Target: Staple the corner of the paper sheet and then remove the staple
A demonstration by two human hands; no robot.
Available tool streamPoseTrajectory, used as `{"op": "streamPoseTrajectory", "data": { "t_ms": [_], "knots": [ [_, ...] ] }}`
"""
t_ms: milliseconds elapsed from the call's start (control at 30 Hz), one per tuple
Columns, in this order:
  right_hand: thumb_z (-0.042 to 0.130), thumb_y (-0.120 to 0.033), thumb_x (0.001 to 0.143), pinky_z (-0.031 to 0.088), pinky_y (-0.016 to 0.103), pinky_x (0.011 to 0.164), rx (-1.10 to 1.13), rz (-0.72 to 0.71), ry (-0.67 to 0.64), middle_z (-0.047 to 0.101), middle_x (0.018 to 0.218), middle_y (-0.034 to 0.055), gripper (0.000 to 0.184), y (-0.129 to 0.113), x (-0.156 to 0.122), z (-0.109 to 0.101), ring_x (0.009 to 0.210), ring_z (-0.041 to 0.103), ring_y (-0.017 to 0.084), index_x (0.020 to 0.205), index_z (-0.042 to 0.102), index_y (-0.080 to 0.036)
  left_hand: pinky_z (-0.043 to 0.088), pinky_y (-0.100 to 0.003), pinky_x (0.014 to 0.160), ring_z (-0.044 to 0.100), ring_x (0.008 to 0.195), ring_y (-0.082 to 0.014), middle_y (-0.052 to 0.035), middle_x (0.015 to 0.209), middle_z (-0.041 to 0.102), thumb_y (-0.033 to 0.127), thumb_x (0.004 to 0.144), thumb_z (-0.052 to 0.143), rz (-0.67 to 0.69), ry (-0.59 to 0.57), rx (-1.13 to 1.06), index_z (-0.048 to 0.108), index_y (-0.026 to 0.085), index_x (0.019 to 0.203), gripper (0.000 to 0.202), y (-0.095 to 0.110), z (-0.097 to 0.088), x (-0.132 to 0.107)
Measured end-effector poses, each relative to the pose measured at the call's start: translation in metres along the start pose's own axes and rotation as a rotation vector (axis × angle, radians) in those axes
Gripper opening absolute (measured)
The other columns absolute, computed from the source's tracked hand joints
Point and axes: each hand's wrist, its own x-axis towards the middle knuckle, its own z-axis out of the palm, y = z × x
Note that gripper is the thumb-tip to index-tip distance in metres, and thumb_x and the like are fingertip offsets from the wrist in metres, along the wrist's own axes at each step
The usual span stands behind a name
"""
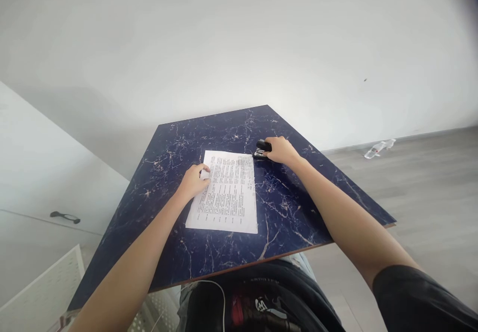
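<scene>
I'm holding the stapler (262,149) in my right hand (280,150), at the far right corner of the paper (229,200) lying on the table (287,212). My left hand (194,180) is touching its left edge; whether those curved fingers are pinching, I cannot tell.

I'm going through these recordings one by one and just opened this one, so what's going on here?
A person is at a blue marbled table with printed paper lying on it. The left hand is at the paper's left edge; whether it grips the edge is unclear. The right hand holds a black stapler at the paper's upper right corner. Whether the corner is inside the stapler can't be told.
</scene>
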Motion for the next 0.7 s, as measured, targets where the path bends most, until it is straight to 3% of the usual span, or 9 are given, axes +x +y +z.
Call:
{"op": "streamPoseTrajectory", "data": {
  "t_ms": [133,267,400,533,633,700],
  "knots": [
    [0.071,-0.029,0.082,0.047,0.033,0.068,0.008,-0.009,-0.004,0.074,0.099,0.0133,0.032,-0.001,-0.001,0.0,0.087,0.068,0.03,0.112,0.071,-0.018,0.04,-0.031,0.071,0.049,0.066,-0.0168,0.0018,0.069,0.05,0.025,0.079,0.068,0.049,0.05,-0.066,0.068,0.021,0.082,0.005,-0.003,0.001,0.0],
    [0.069,-0.028,0.082,0.047,0.035,0.068,0.028,-0.044,-0.006,0.074,0.099,0.0146,0.035,0.0,-0.002,0.003,0.084,0.067,0.029,0.115,0.071,-0.016,0.035,-0.028,0.064,0.044,0.059,-0.0149,0.0056,0.062,0.046,0.025,0.08,0.064,0.083,0.068,-0.239,0.065,0.022,0.089,0.009,-0.01,0.004,0.002],
    [0.067,-0.024,0.081,0.047,0.035,0.072,0.082,-0.126,0.016,0.074,0.099,0.0132,0.037,-0.002,-0.002,0.006,0.088,0.067,0.029,0.117,0.071,-0.018,0.038,-0.03,0.064,0.045,0.058,-0.0151,0.0023,0.072,0.061,0.016,0.075,0.055,0.091,0.047,-0.329,0.072,0.022,0.093,0.026,-0.013,0.006,0.007],
    [0.068,-0.025,0.081,0.047,0.036,0.072,0.148,-0.179,0.024,0.074,0.096,0.0105,0.033,-0.004,-0.002,0.006,0.086,0.066,0.028,0.114,0.073,-0.02,0.048,-0.037,0.08,0.059,0.07,-0.0194,-0.0029,0.089,0.073,0.022,0.081,0.057,0.116,0.06,-0.35,0.076,0.021,0.086,0.02,-0.01,0.005,0.007],
    [0.07,-0.027,0.082,0.047,0.036,0.074,0.202,-0.23,0.005,0.075,0.096,0.009,0.029,-0.004,-0.003,0.005,0.087,0.066,0.027,0.109,0.074,-0.02,0.047,-0.044,0.099,0.067,0.094,-0.0254,-0.0051,0.097,0.074,0.031,0.081,0.069,0.184,0.163,-0.354,0.076,0.021,0.088,0.014,-0.01,0.004,0.006],
    [0.07,-0.028,0.082,0.048,0.036,0.075,0.23,-0.263,-0.01,0.075,0.098,0.0084,0.027,-0.005,-0.003,0.004,0.088,0.066,0.027,0.107,0.074,-0.02,0.047,-0.046,0.103,0.068,0.099,-0.0267,-0.0056,0.1,0.074,0.032,0.08,0.071,0.193,0.216,-0.361,0.075,0.021,0.091,0.016,-0.011,0.003,0.006]
  ]
}}
